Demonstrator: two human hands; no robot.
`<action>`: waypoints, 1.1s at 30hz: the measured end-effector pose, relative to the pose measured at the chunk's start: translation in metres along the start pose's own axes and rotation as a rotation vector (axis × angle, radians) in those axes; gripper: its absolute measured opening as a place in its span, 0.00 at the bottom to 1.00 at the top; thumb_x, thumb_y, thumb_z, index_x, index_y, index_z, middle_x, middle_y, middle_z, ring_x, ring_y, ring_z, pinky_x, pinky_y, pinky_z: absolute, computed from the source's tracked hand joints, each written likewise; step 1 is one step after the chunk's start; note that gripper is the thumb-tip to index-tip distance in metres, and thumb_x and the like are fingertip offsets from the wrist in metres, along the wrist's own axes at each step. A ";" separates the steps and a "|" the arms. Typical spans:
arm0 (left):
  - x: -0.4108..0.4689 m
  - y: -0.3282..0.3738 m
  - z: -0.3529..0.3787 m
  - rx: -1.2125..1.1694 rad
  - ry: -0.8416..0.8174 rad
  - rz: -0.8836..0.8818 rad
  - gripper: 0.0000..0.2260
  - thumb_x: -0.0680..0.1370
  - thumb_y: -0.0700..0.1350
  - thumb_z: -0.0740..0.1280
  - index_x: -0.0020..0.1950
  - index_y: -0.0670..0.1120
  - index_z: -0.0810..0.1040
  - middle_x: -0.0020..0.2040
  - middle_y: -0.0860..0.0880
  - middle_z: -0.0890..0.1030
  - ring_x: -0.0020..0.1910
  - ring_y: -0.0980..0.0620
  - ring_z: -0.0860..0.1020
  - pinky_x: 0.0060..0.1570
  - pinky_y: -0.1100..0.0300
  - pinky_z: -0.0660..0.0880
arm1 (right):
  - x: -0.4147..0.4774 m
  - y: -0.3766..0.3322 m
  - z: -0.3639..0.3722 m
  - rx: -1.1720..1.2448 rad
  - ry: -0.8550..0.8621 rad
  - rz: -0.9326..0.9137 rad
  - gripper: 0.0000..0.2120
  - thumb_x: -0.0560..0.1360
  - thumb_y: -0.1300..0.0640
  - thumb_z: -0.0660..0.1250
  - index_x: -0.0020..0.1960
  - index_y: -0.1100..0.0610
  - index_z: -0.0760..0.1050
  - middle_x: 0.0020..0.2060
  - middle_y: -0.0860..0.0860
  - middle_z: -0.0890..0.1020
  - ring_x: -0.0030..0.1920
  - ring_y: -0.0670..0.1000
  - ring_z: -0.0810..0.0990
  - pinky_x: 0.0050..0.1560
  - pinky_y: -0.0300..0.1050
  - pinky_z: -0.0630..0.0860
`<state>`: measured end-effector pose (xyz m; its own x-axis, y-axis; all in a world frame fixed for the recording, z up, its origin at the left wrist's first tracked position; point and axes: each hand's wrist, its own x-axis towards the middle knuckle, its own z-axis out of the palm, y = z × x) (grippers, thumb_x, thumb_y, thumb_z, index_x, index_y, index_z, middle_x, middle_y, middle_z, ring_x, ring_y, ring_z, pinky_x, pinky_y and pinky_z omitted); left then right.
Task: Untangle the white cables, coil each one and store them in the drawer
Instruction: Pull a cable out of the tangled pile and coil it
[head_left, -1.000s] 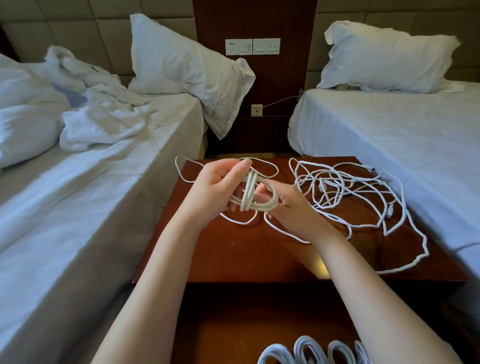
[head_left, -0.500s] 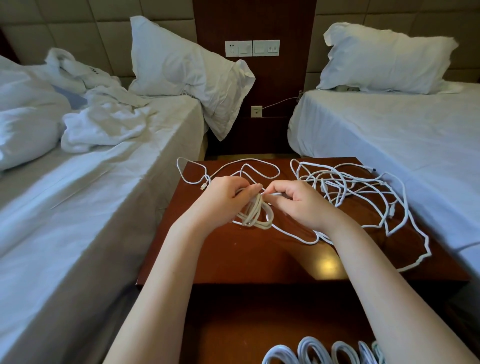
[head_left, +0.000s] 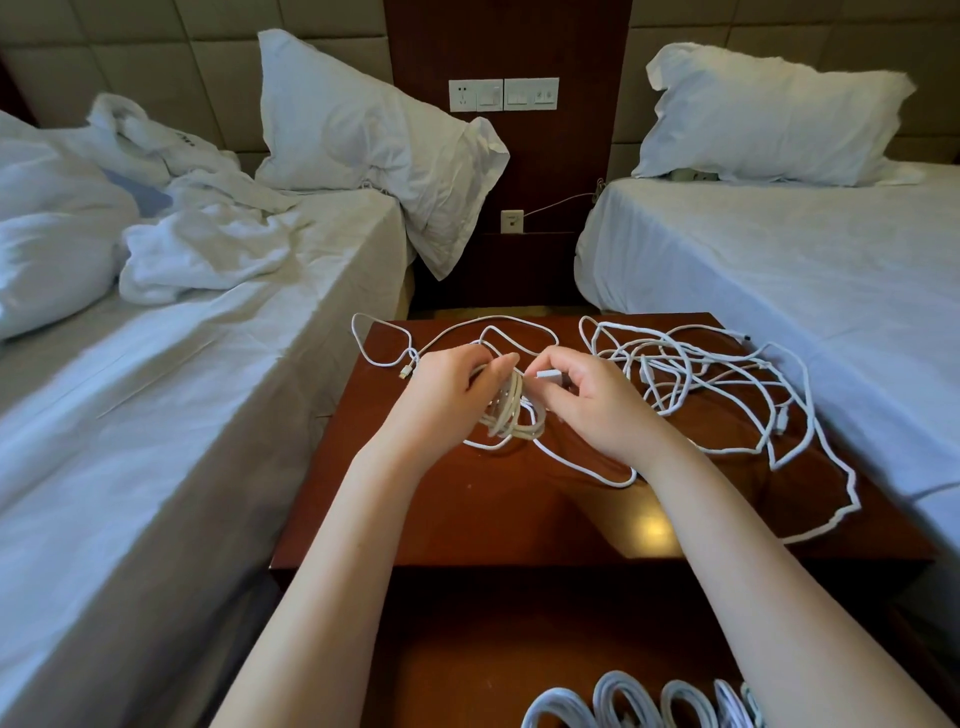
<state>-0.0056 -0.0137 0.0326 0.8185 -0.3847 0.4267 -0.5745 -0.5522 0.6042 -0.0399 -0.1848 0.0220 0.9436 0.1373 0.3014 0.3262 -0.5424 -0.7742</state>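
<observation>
White cables (head_left: 701, 379) lie in a loose tangle on the right half of the dark wooden nightstand (head_left: 493, 514), and one long loop reaches toward its near right corner. At the middle of the top, the left hand (head_left: 447, 400) holds a small coil (head_left: 511, 415) of cable with the fingers curled round its strands. Whether the coil touches the wood or is just above it, I cannot tell. The right hand (head_left: 592, 405), just beside, pinches a white connector (head_left: 548, 375) between thumb and forefinger. A loose cable end (head_left: 384, 358) lies at the far left of the top, behind the left hand. At the near edge of the view, several coiled cables (head_left: 623, 701) stand in a row in the open drawer (head_left: 467, 649). The left bed (head_left: 156, 415) and the right bed (head_left: 779, 286), both with white sheets, stand on either side of the nightstand.
</observation>
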 end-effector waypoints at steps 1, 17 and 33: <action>0.000 0.001 0.002 -0.018 0.018 -0.013 0.11 0.81 0.50 0.61 0.39 0.51 0.72 0.32 0.55 0.75 0.27 0.62 0.74 0.28 0.70 0.68 | 0.000 0.000 0.001 -0.008 0.028 -0.010 0.08 0.80 0.54 0.64 0.46 0.56 0.76 0.23 0.41 0.71 0.25 0.43 0.67 0.27 0.33 0.64; -0.001 0.004 0.003 -0.613 -0.163 -0.340 0.21 0.81 0.58 0.55 0.59 0.42 0.75 0.47 0.40 0.82 0.34 0.47 0.81 0.38 0.57 0.78 | 0.005 0.019 0.019 -0.355 0.522 -0.440 0.13 0.79 0.53 0.61 0.52 0.63 0.78 0.45 0.54 0.81 0.45 0.49 0.79 0.42 0.33 0.71; -0.004 -0.007 0.012 -0.056 0.340 0.168 0.19 0.72 0.48 0.74 0.58 0.39 0.78 0.48 0.49 0.81 0.45 0.54 0.79 0.44 0.77 0.70 | 0.004 0.000 0.003 0.384 0.236 0.026 0.04 0.79 0.59 0.64 0.51 0.52 0.74 0.43 0.52 0.82 0.46 0.49 0.83 0.47 0.41 0.77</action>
<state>-0.0054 -0.0175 0.0185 0.6707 -0.1935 0.7160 -0.7073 -0.4575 0.5389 -0.0363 -0.1818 0.0210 0.9274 -0.0896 0.3633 0.3421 -0.1902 -0.9202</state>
